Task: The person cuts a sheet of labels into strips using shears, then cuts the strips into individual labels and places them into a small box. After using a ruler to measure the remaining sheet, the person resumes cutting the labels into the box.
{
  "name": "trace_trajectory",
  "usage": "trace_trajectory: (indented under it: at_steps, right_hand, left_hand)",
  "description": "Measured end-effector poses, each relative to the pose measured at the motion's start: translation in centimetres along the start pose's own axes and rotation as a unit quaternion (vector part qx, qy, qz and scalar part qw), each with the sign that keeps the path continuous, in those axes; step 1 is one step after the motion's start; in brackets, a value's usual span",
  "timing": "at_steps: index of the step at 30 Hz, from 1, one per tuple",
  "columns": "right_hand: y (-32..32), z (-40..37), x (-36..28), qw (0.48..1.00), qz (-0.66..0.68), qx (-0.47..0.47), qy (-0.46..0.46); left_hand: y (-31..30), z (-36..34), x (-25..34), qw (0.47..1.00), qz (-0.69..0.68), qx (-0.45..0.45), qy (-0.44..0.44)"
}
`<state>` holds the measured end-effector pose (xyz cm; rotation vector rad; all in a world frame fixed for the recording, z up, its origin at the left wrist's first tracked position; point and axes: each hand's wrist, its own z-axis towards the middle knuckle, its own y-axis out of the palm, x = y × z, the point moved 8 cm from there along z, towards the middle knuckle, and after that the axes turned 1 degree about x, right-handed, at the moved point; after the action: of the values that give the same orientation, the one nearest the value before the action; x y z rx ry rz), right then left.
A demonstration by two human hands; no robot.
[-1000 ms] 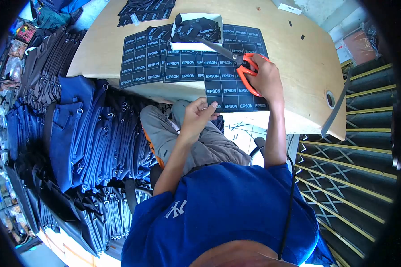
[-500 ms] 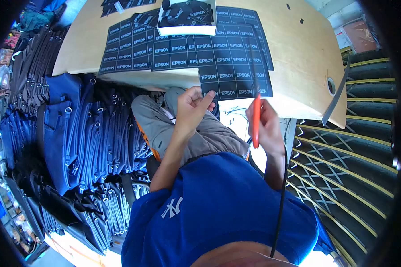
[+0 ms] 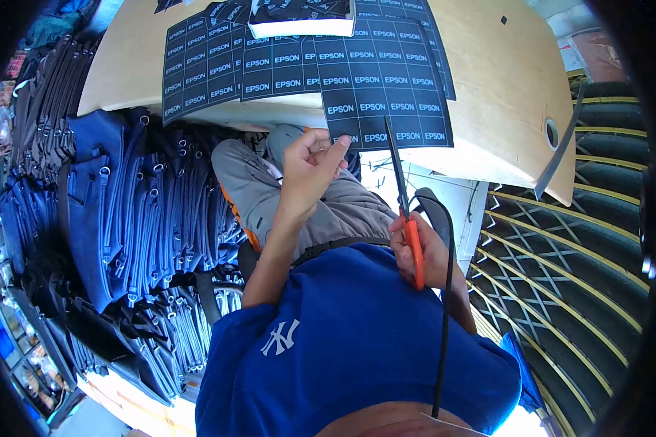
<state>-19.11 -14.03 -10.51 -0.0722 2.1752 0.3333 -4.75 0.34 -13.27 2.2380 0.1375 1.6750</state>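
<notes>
My left hand (image 3: pixel 315 166) pinches the lower left corner of a black sheet (image 3: pixel 383 93) printed with rows of white EPSON labels in a grid. The sheet hangs over the table's near edge, its upper part lying on other sheets. In my right hand (image 3: pixel 428 251) is a pair of scissors (image 3: pixel 408 226) with orange-red handles and long dark blades. The blades point up toward the sheet, and their tips overlap its bottom row of labels in this view.
More EPSON sheets (image 3: pixel 200 69) lie on the wooden table (image 3: pixel 499 109). A white box (image 3: pixel 302 28) of dark cut pieces stands at the back. Stacks of blue bags (image 3: pixel 127 207) fill the left side; a folding metal gate (image 3: pixel 554 247) is at right. A black cord (image 3: pixel 444 342) runs down my front.
My right hand has drawn the scissors down toward my body and slightly left, so the blades lie lower over the sheet. My left hand keeps its hold on the corner.
</notes>
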Motion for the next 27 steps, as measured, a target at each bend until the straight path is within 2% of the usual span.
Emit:
trace_trajectory:
  at_steps: [2,4,5,6,8,9,10,12,14,15,16,18,20,22,24,27]
  right_hand:
    - [0.2,0.0,-0.4,0.999,0.041,-0.009,-0.023]
    - [-0.6,0.4,-0.6,0.998,0.018,0.064,-0.003]
    - [-1.1,0.5,-1.3,0.991,-0.046,0.123,-0.001]
    - [-1.3,0.7,-1.4,0.991,-0.043,0.129,-0.003]
    - [-3.1,0.6,-3.6,0.935,-0.205,0.256,-0.134]
    - [-3.6,0.6,-4.6,0.898,-0.212,0.305,-0.236]
    - [-4.6,0.8,-4.8,0.881,-0.201,0.346,-0.252]
    - [-4.8,0.4,-7.6,0.838,-0.250,0.420,-0.241]
    - [-4.7,0.1,-10.8,0.772,-0.342,0.478,-0.242]
    - [-4.9,0.0,-12.2,0.758,-0.335,0.501,-0.250]
    - [-5.2,0.0,-13.0,0.691,-0.390,0.521,-0.315]
    - [-6.9,0.9,-13.8,0.672,-0.393,0.556,-0.293]
    - [-9.2,1.8,-14.5,0.695,-0.380,0.564,-0.234]
    - [-10.9,2.7,-15.1,0.680,-0.389,0.574,-0.239]
    - [-12.5,3.3,-15.5,0.679,-0.391,0.597,-0.173]
    - [-13.9,4.0,-16.0,0.678,-0.413,0.588,-0.157]
  left_hand:
    - [0.2,0.0,0.1,1.000,0.000,0.001,0.004]
    - [0.4,0.0,0.2,1.000,0.000,-0.003,0.002]
    - [0.4,0.0,0.3,1.000,0.000,-0.002,0.001]
    - [0.6,0.0,0.3,1.000,0.002,-0.008,0.001]
    - [0.4,0.1,0.3,1.000,0.007,0.003,0.001]
    - [0.5,0.0,0.4,1.000,0.008,-0.003,0.002]
    - [0.5,0.0,0.6,1.000,0.012,-0.002,0.000]
    - [0.6,0.0,0.7,1.000,0.017,-0.008,-0.001]
    - [0.4,0.2,0.3,1.000,-0.006,-0.018,0.009]
    - [0.5,0.3,0.2,1.000,-0.003,-0.024,0.011]
    - [0.5,0.3,0.1,1.000,-0.010,-0.024,0.010]
    - [0.3,0.3,0.5,1.000,-0.010,-0.021,0.014]
    - [0.4,0.3,0.5,1.000,-0.008,-0.015,0.001]
    - [0.2,0.3,0.6,1.000,-0.006,-0.007,0.000]
    - [0.5,0.4,0.8,1.000,0.011,-0.027,-0.004]
    - [0.4,0.4,0.8,1.000,0.005,-0.030,-0.004]
